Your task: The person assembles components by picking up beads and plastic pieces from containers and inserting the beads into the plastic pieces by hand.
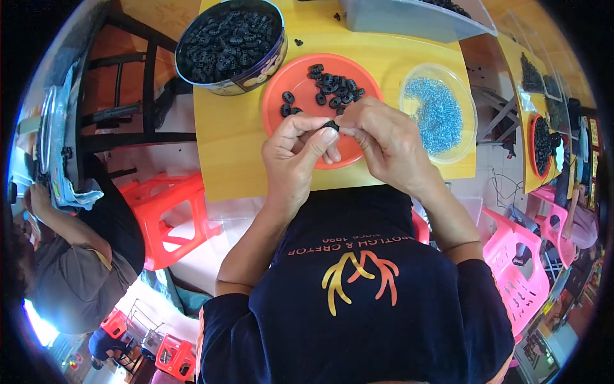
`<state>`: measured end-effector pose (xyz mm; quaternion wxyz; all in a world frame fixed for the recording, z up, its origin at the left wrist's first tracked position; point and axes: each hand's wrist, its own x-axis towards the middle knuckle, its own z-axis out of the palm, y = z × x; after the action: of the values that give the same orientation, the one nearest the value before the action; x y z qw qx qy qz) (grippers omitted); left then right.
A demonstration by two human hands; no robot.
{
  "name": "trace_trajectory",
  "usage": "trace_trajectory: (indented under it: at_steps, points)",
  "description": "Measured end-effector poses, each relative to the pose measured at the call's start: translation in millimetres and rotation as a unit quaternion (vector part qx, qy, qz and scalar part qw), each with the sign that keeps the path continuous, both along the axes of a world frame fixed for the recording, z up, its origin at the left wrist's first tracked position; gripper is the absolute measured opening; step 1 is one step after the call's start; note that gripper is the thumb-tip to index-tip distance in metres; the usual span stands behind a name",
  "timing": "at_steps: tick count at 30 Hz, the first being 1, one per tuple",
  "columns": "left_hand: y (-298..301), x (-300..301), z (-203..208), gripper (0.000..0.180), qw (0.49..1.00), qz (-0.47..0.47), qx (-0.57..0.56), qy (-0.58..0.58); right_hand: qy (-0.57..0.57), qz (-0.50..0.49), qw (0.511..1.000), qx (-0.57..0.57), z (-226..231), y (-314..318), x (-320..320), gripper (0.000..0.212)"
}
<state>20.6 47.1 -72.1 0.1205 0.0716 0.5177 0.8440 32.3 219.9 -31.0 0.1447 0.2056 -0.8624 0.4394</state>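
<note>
Over the near part of a round orange plate, my left hand pinches a small black ribbed plastic piece between thumb and fingers. My right hand meets it from the right, its thumb and fingertips pressed together at the piece's edge. Whatever those right fingertips hold is too small to tell. Several more black pieces lie loose on the plate, mostly at its far right side. Right of my right hand stands a clear round tub with shiny small blue beads in it.
A round bucket heaped with black pieces stands at the far left of the yellow table. A grey plastic bin sits at the far right. Red stool and pink chair flank me. Another person sits at left.
</note>
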Motion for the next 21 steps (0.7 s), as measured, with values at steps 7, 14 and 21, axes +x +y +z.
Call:
trace_trajectory:
  at_steps: [7, 14, 21]
  points:
    - [-1, 3, -2, 0.008, 0.998, -0.039, -0.042, -0.007, -0.102, 0.029, 0.994, 0.014, 10, 8, 3, 0.011]
    - [-8, 2, -9, 0.009, 0.986, -0.116, -0.109, -0.054, -0.25, 0.013, 0.967, -0.05, -6, 8, 8, 0.007]
    - [-21, 9, -4, 0.008, 0.989, -0.127, -0.073, -0.038, -0.415, 0.054, 0.877, -0.237, -6, 13, 16, 0.013]
